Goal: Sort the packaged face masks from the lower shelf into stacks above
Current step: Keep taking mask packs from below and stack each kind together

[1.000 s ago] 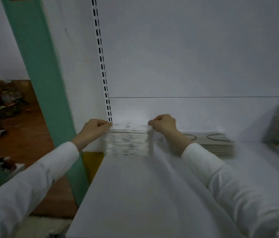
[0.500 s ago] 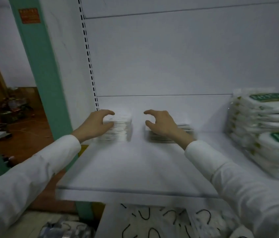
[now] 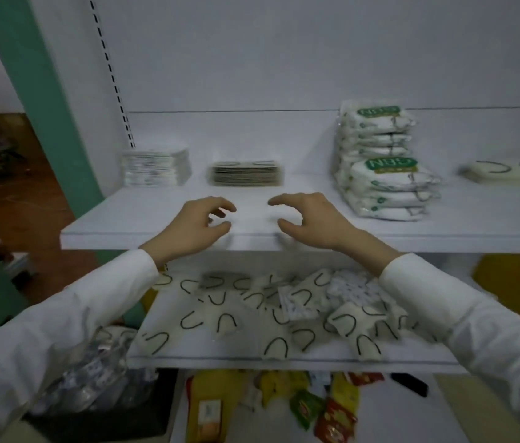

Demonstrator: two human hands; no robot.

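Observation:
Several loose packaged face masks (image 3: 271, 314) with black ear loops lie scattered on the lower shelf (image 3: 252, 359). On the upper shelf (image 3: 143, 235) stand a white-printed stack (image 3: 155, 167) at the far left, a flat stack with black loops (image 3: 246, 174) beside it, tall green-labelled packs (image 3: 386, 164) to the right, and a low stack (image 3: 505, 171) at far right. My left hand (image 3: 198, 225) and my right hand (image 3: 313, 219) hover over the upper shelf's front edge, fingers curled apart, holding nothing.
A green pillar (image 3: 38, 100) and a slotted shelf upright (image 3: 115, 78) stand at the left. Colourful snack packets (image 3: 316, 407) lie on the bottom shelf, and crinkled clear plastic (image 3: 92, 375) sits over a dark bin at lower left.
Both hands let go of the far-left stacks and drew back to the shelf's front edge. The view tilted down, bringing the lower shelf's loose masks into sight.

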